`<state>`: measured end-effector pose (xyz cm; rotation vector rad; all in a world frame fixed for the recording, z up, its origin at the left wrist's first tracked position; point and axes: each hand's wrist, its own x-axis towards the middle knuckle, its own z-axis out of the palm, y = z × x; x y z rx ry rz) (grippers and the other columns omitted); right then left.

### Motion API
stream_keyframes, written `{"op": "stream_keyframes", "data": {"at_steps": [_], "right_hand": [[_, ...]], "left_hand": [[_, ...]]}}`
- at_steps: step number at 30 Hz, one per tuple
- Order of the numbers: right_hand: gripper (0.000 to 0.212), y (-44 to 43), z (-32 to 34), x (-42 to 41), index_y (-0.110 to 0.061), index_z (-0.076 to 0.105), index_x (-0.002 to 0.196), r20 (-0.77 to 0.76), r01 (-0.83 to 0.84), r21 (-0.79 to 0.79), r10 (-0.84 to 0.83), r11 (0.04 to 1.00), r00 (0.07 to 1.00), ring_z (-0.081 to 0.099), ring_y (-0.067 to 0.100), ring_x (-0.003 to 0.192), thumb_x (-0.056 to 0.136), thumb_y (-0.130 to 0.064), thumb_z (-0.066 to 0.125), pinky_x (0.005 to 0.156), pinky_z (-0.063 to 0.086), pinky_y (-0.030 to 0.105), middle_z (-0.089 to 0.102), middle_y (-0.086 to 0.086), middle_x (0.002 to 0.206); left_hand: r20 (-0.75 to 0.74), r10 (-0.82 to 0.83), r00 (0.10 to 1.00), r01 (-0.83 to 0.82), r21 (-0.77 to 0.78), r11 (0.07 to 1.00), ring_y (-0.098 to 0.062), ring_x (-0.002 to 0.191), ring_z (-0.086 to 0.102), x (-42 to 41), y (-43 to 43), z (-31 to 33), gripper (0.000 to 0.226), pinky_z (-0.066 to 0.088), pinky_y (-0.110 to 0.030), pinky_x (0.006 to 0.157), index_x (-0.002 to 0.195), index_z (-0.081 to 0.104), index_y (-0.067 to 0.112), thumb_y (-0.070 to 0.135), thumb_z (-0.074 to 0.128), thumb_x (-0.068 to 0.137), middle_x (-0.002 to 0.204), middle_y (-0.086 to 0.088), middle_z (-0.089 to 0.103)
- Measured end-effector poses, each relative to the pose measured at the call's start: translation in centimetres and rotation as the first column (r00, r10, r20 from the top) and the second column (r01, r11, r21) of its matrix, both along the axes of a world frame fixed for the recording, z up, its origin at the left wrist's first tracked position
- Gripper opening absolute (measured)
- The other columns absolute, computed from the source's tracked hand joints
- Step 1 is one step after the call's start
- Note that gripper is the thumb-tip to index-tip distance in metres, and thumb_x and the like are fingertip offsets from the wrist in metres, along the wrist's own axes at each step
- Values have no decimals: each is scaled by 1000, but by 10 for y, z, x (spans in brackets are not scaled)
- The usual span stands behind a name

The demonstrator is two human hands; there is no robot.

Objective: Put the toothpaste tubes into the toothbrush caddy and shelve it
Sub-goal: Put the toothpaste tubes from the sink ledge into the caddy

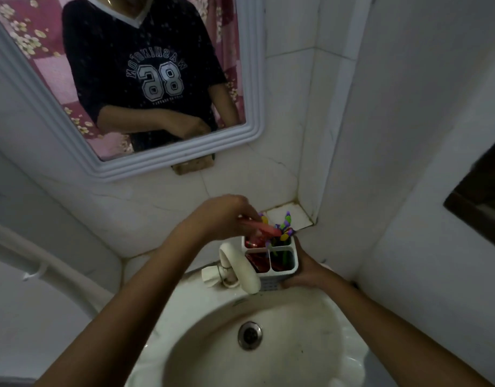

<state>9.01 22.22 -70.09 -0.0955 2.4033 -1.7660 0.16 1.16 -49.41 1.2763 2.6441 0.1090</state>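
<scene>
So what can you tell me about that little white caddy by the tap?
The caddy is white plastic, upright, split into open compartments. Colourful toothbrushes stand in a back one; red tubes fill others. It sits at the sink rim beside the tap, the right hand gripping its side.

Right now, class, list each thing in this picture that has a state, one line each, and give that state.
Left hand: gripping a red toothpaste tube above the caddy.
Right hand: holding the caddy's side.
Toothbrush caddy: upright at the sink's rim, compartments partly filled.
Toothbrushes: standing in the caddy.
Tap: no water visible.
Sink: drain open.
</scene>
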Motion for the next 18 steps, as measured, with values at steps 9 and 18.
{"op": "stream_keyframes", "data": {"at_steps": [9, 18], "right_hand": [[135, -2, -3, 4, -14, -1, 150, -11, 56, -41, -57, 998, 998, 48, 4, 127, 54, 9, 91, 92, 46, 6, 43, 5, 143], [121, -4, -4, 20, -14, 27, 140, -38, 295, -157, -305, 942, 952, 59, 15, 116, 42, 15, 92, 91, 51, 30, 52, 18, 137]], "left_hand": [[-129, -19, 991, -15, -257, 966, -21, 88, 66, 33, 58, -36, 43, 52, -31, 70, 104, 72, 25, 54, 72, 72, 97, 1, 70], [126, 357, 925, -378, 241, 894, -11, 89, 66, 17, -26, -9, 32, 57, -36, 81, 108, 71, 27, 50, 59, 89, 104, 5, 72]]}}
